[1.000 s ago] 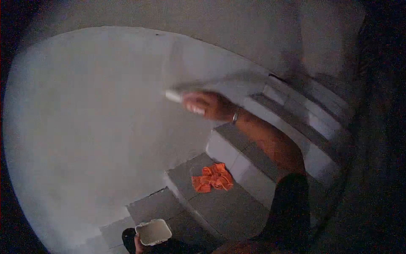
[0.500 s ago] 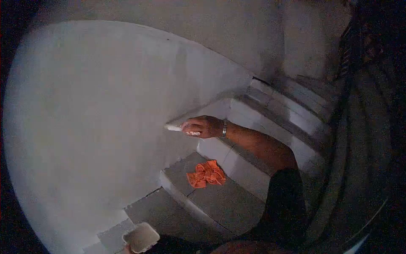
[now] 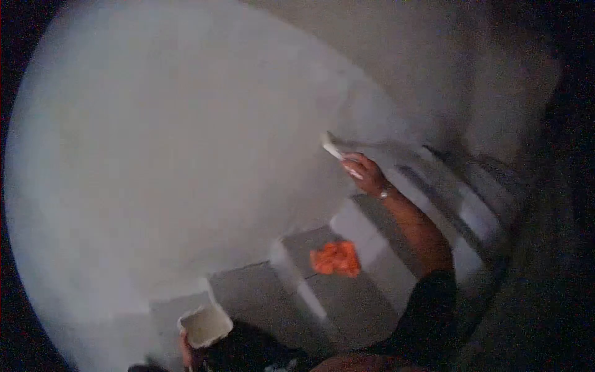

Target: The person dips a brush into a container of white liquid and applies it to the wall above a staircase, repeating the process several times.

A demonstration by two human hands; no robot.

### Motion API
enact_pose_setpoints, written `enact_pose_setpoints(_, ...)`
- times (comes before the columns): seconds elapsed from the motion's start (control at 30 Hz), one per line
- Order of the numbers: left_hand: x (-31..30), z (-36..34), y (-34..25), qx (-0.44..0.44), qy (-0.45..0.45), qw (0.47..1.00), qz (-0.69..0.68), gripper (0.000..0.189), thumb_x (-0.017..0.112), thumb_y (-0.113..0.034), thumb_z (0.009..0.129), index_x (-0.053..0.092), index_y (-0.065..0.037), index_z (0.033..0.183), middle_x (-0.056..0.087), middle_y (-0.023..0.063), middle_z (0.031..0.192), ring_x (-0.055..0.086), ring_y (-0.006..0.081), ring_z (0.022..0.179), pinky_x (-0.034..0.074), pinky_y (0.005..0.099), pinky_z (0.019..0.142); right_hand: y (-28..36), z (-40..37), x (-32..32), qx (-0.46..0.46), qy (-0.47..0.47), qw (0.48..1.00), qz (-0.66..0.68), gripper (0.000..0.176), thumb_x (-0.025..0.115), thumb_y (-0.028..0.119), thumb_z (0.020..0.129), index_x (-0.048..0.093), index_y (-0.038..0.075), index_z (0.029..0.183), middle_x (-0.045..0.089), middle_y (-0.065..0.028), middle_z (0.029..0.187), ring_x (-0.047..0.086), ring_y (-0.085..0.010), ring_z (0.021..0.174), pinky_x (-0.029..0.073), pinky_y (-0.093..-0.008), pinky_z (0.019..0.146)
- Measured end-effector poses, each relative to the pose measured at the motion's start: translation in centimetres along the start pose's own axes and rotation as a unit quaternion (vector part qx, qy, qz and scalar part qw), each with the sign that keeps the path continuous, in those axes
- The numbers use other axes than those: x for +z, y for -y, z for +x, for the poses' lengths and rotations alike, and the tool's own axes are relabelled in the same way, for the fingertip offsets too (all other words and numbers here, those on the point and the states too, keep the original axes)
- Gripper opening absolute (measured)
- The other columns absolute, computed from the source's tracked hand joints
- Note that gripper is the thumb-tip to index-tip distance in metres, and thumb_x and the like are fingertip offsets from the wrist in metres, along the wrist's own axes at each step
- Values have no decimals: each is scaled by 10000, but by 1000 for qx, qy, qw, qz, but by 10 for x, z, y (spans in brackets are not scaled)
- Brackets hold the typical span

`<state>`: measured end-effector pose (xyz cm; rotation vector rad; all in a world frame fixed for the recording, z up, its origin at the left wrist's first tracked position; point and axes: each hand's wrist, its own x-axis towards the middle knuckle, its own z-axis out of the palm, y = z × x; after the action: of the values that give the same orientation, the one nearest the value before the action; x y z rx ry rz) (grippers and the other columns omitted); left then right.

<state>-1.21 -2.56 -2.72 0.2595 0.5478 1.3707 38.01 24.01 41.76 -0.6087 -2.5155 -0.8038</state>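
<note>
In the head view, my right hand (image 3: 370, 175) is closed around a flat white tool (image 3: 334, 148) at the smooth pale wall (image 3: 155, 155). Its long axis slants up and left. Low down, my left hand (image 3: 186, 350) grips a squarish white tub (image 3: 206, 325). A crumpled orange cloth (image 3: 336, 258) lies on a grey step (image 3: 365, 294).

Indoor stairwell, dim, with wall-finishing work under way. Broad pale-grey wall (image 3: 155, 155) fills 8 to 12 o'clock, smooth and bare. Grey steps (image 3: 365, 291) with lighter risers climb from 6 toward 3 o'clock, hard against wall. Orange rag (image 3: 336, 258) crumpled on tread, 5 o'clock. Flat white blade (image 3: 333, 147) in right hand (image 3: 367, 175) up at wall, 2 o'clock. White tub (image 3: 206, 325) in left hand (image 3: 186, 350), 7 o'clock.
</note>
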Motion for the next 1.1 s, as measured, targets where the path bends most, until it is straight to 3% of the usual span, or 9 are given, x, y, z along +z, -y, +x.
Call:
enact_pose_setpoints(0.17,20,-15,0,43,-14,999,-17,661,402,-540,762,339,-82,1234,412,132,1212,442,339,1058,415,530,796,13,-18,18,-42,76,991,105,266,602,20,722,541,84,974,533,-76,1009,565,-223,866,476,-308,728)
enact_pose_setpoints(0.23,18,-19,6,58,-19,998,-15,662,401,-541,762,339,-82,1235,411,132,1212,442,339,1058,415,530,797,12,-21,11,275,175,913,244,220,590,75,753,541,82,967,546,-78,988,554,-229,888,453,-323,772)
enact_pose_setpoints(0.33,25,-26,8,82,-32,996,-7,662,400,-542,762,338,-83,1235,411,131,1213,442,339,1059,414,530,798,-20,8,-32,116,10,987,113,206,557,134,798,544,80,997,560,-77,986,518,-217,963,410,-335,827)
enact_pose_setpoints(0.47,8,-10,18,101,-39,994,10,663,395,-548,760,340,-90,1236,409,130,1216,439,340,1062,412,530,803,-45,47,-96,27,-189,980,-57,196,536,91,803,545,71,998,545,-80,1014,531,-231,948,434,-340,805)
enact_pose_setpoints(0.57,-36,15,32,145,372,908,-130,663,387,-550,762,338,-90,1237,409,134,1217,435,337,1069,413,525,806,-42,51,-91,43,-69,997,14,195,527,77,802,544,67,995,542,-75,1021,539,-223,939,450,-324,784)
enact_pose_setpoints(0.63,38,-27,7,92,-6,996,14,642,377,-532,773,344,-84,1231,417,142,1206,446,334,1059,416,521,805,-46,41,-62,6,-73,997,3,190,531,78,798,544,66,987,539,-70,1024,542,-218,936,455,-320,775)
enact_pose_setpoints(0.83,31,-25,14,88,-48,994,49,612,358,-509,794,350,-78,1228,421,137,1204,448,329,1060,418,520,801,-9,-21,-19,84,205,959,176,163,555,97,780,535,55,937,525,-61,1030,550,-200,876,463,-318,756)
enact_pose_setpoints(0.93,43,-24,15,95,-44,993,45,608,363,-505,793,354,-79,1227,422,139,1203,450,330,1057,416,520,803,-10,-6,-42,117,171,959,192,160,535,132,805,537,62,949,535,-68,1000,549,-209,859,453,-313,767)
enact_pose_setpoints(1.1,36,-21,16,123,-64,989,42,601,375,-499,789,362,-86,1225,424,139,1202,453,333,1048,410,521,807,-72,29,-94,28,-126,991,44,179,492,160,837,537,65,982,550,-89,984,537,-244,910,430,-326,803)
